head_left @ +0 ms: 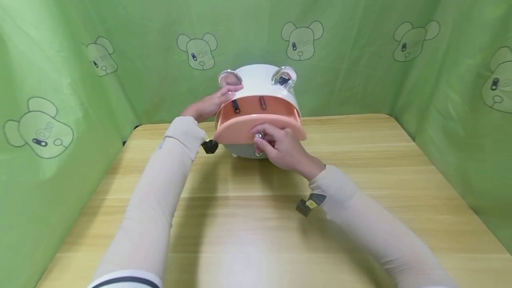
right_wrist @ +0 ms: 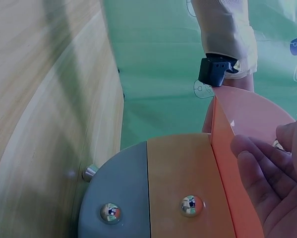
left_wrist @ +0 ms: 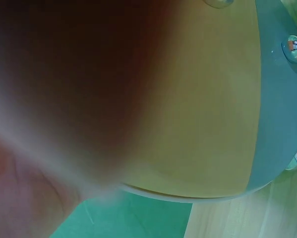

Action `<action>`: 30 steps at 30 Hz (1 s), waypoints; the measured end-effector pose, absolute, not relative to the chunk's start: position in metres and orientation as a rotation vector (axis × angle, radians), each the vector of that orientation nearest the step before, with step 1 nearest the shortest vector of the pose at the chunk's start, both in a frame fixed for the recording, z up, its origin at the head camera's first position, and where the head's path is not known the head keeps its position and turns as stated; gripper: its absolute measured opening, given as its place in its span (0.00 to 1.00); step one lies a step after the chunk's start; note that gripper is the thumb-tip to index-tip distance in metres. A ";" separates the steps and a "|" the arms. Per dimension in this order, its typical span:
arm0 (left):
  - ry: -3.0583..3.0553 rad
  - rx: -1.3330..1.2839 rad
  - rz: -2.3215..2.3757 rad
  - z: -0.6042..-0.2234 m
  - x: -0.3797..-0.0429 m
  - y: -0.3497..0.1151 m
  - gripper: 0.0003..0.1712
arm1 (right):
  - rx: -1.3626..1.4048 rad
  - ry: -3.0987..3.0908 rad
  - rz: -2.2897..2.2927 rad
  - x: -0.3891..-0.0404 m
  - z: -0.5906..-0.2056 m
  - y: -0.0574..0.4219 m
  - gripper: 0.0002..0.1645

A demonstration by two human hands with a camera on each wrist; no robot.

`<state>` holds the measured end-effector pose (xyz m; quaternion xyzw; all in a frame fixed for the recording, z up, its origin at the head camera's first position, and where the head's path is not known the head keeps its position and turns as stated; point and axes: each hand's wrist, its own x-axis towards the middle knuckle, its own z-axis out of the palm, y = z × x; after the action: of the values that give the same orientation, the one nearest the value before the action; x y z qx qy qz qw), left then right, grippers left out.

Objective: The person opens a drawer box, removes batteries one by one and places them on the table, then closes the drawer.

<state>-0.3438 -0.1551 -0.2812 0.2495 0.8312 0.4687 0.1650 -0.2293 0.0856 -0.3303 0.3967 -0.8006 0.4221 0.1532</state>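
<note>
A rounded white cabinet (head_left: pixel 258 74) with two shiny ears stands at the back of the table. Its top orange drawer (head_left: pixel 240 130) is pulled out toward me. Inside lie a small black cylinder (head_left: pixel 236 106) and a small reddish-brown one (head_left: pixel 262 103). My right hand (head_left: pixel 286 149) pinches the drawer's silver knob (head_left: pixel 258 136) between thumb and fingers. My left hand (head_left: pixel 212 105) rests on the cabinet's upper left side beside the ear (head_left: pixel 230 79), its fingers extended. Below, the yellow-tan middle drawer (right_wrist: pixel 180 168) and the grey-blue bottom drawer (right_wrist: pixel 123 183) are closed.
The wooden table (head_left: pixel 240 226) stretches from the cabinet toward me. Green curtains (head_left: pixel 248 8) printed with bear heads surround it at the back and both sides. A short silver foot (right_wrist: pixel 89 172) holds the cabinet off the tabletop.
</note>
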 end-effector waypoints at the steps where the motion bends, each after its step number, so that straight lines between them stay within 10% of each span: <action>1: 2.369 0.716 1.328 -0.281 -0.344 -0.155 0.28 | 1.138 -2.293 1.214 -0.229 -0.330 0.086 0.08; 30: 2.382 0.702 1.118 -0.268 -0.341 -0.159 0.31 | 1.157 -2.261 1.233 -0.223 -0.333 0.090 0.08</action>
<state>-0.3410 -0.1591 -0.2682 0.2520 0.8556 0.4017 0.2078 -0.2230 0.0901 -0.3328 0.4046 -0.7907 0.4313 0.1583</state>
